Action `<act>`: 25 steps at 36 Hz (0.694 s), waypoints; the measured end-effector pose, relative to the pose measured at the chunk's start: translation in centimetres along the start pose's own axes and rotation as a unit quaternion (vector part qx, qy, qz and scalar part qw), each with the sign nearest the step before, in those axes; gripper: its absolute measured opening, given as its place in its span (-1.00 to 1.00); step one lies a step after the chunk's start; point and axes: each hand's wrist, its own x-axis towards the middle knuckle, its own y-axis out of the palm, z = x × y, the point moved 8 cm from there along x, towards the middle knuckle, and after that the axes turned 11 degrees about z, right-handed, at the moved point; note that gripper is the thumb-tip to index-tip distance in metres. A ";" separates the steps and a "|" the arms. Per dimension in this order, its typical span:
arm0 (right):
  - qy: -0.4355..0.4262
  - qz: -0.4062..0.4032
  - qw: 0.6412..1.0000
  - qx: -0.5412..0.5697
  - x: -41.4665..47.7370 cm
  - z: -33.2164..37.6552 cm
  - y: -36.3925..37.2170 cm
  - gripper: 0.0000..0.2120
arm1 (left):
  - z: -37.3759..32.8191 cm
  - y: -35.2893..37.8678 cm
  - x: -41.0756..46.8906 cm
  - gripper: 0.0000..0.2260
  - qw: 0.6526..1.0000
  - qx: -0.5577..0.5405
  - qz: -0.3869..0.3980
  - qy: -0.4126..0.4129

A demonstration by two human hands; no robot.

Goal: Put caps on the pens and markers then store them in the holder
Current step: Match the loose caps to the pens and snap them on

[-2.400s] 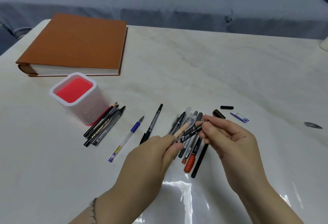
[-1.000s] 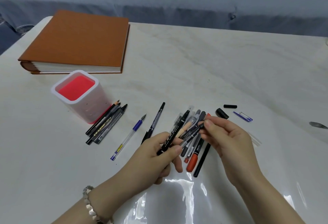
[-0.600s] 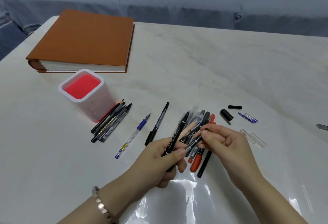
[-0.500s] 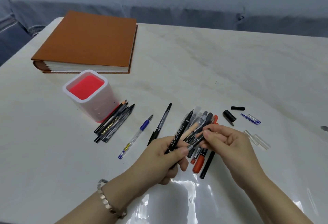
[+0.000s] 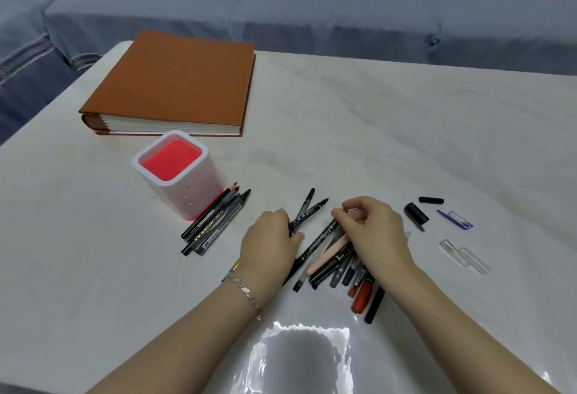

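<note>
Two hands are down among the pens: right hand has its fingers pinched on the top end of a black marker in the pile, probably pulling it out to cap. Left hand covers two crossed black pens, can't tell the grip. Holder sits empty off left, loose caps off right

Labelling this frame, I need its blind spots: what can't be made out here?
Head view:
Whether the right hand grips a pen or cap: its own fingers cover that.
Left hand's grip: seen from behind, fingertips hidden.
Blue pen: left wrist covers all but its end.
Print on black pens: too small.
</note>
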 end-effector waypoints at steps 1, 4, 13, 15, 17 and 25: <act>-0.002 0.006 1.000 -0.021 0.0 0.0 0.0 -0.76 | -0.1 -0.2 -0.1 -0.82 1.000 0.000 -0.006 0.003; -0.015 0.005 0.998 -0.062 -0.4 -0.1 -0.5 -0.75 | 0.0 -0.9 -0.4 -0.79 0.999 -0.043 -0.021 0.007; 0.000 0.060 0.983 0.174 -2.1 -0.1 -1.9 -0.86 | -2.1 -1.0 -3.1 -0.86 0.884 -0.448 0.134 0.025; 0.015 0.083 0.965 0.247 -2.6 0.1 -1.8 -0.86 | -2.7 -0.6 -3.8 -0.85 0.869 -0.463 0.171 0.033; 0.026 0.100 0.947 0.305 -3.1 0.3 -1.7 -0.85 | -3.0 -0.5 -4.2 -0.82 0.871 -0.454 0.183 0.041; 0.049 0.070 0.910 0.405 -4.1 -0.4 -2.3 -0.87 | -5.0 -0.5 -5.5 -0.71 0.871 -0.452 0.175 0.078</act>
